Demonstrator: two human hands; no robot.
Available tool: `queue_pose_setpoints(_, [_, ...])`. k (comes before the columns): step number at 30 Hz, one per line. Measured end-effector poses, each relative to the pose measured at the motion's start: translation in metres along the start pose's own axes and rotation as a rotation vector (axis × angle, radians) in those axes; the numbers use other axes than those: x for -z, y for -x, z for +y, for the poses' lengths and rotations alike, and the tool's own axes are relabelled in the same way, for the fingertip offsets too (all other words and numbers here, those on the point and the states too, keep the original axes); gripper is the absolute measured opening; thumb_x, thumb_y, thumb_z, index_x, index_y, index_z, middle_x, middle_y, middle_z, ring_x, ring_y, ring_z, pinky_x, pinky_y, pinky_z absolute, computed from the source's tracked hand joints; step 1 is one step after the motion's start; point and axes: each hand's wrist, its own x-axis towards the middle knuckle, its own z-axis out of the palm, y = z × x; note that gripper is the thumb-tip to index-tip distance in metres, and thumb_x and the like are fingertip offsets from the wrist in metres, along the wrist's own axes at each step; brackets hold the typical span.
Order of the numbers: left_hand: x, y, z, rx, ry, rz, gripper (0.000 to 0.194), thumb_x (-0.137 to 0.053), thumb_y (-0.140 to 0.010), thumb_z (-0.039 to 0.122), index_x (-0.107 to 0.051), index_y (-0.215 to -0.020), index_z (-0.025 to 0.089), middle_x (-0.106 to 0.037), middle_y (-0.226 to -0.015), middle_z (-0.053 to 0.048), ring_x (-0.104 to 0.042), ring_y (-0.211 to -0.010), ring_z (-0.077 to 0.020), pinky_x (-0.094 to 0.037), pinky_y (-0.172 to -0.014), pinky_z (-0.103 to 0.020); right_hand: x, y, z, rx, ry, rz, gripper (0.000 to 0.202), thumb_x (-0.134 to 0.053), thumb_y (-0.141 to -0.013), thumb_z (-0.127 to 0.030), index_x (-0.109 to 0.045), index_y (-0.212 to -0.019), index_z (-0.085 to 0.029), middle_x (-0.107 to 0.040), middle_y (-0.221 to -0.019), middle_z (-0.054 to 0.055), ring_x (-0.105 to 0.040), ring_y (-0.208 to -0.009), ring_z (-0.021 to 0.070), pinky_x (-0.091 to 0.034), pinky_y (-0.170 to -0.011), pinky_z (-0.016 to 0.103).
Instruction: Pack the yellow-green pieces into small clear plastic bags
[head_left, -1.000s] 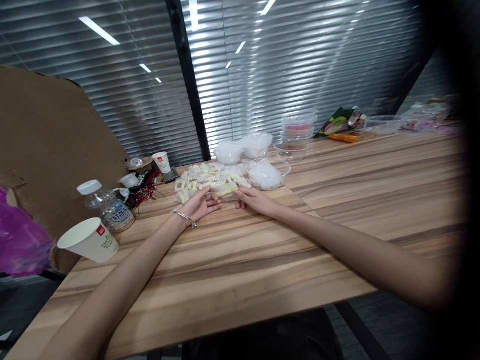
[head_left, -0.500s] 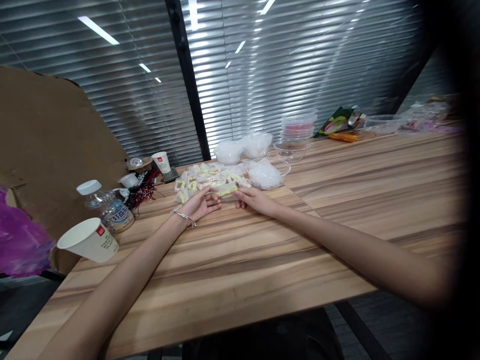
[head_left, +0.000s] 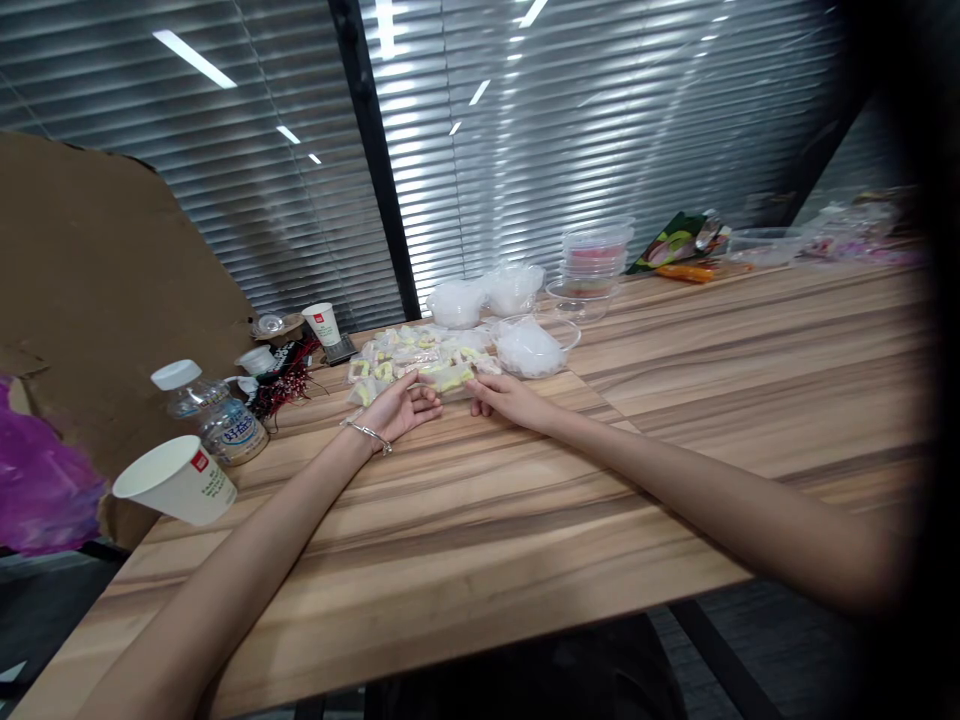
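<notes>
A small clear plastic packet [head_left: 448, 378] with something yellow inside is stretched between my two hands. My left hand [head_left: 405, 408], palm turned up and a bracelet at its wrist, pinches the left end with thumb and index finger; its other fingers curl loosely. At the right end, my right hand [head_left: 504, 397] grips the packet between thumb and fingertips. Just behind lies a heap of similar small packets [head_left: 401, 350], yellow and pinkish in clear wrappers. Beside the heap, to the right, a clear plastic bowl [head_left: 531, 348] holds whitish translucent stuff.
Two whitish filled bowls [head_left: 457, 304] and a stack of clear tubs [head_left: 596, 255] line the back. A paper cup [head_left: 180, 480], a plastic bottle [head_left: 229, 425] and a farther cup [head_left: 322, 324] stand left, near cardboard [head_left: 105, 260]. A green package [head_left: 671, 243] lies back right.
</notes>
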Motion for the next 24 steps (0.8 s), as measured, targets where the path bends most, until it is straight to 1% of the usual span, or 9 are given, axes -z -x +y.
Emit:
queue_pose_setpoints(9, [-0.0001, -0.0005, 0.0003, 0.001, -0.012, -0.004, 0.025, -0.051, -0.089, 0.033, -0.061, -0.092, 0.011, -0.062, -0.073, -0.008, -0.064, -0.076, -0.0179, -0.052, -0.082, -0.036, -0.0002, 0.0003, 0.0005, 0.006, -0.015, 0.003, 0.051, -0.032, -0.091, -0.059, -0.056, -0.079, -0.015, -0.059, -0.072, 0.003, -0.055, -0.066, 0.0137, -0.044, -0.064, 0.025])
queue_pose_setpoints(14, [-0.0001, -0.0002, 0.0003, -0.003, -0.01, 0.002, 0.024, -0.052, -0.088, 0.033, -0.061, -0.092, 0.011, -0.062, -0.073, -0.007, -0.064, -0.077, -0.0175, -0.051, -0.084, -0.036, 0.0002, 0.0001, 0.002, 0.011, -0.017, 0.01, 0.05, -0.033, -0.09, -0.059, -0.056, -0.081, -0.016, -0.06, -0.073, 0.003, -0.056, -0.067, 0.0141, -0.044, -0.065, 0.026])
queue_pose_setpoints(20, [0.0007, -0.0004, 0.0003, -0.001, -0.018, -0.013, 0.023, -0.051, -0.089, 0.032, -0.062, -0.092, 0.011, -0.062, -0.073, -0.007, -0.064, -0.077, -0.0179, -0.051, -0.083, -0.036, -0.0004, -0.0006, 0.0052, 0.011, -0.024, 0.01, 0.049, -0.033, -0.091, -0.058, -0.056, -0.081, -0.016, -0.06, -0.074, 0.003, -0.056, -0.068, 0.0144, -0.044, -0.065, 0.026])
queue_pose_setpoints(24, [0.001, -0.0009, 0.0002, -0.001, -0.017, 0.001, 0.022, -0.052, -0.088, 0.032, -0.061, -0.092, 0.012, -0.062, -0.074, -0.007, -0.064, -0.077, -0.0174, -0.051, -0.084, -0.036, -0.0002, -0.0004, 0.0041, 0.011, -0.009, 0.009, 0.051, -0.033, -0.09, -0.059, -0.057, -0.08, -0.016, -0.06, -0.073, 0.003, -0.056, -0.067, 0.0144, -0.043, -0.065, 0.026])
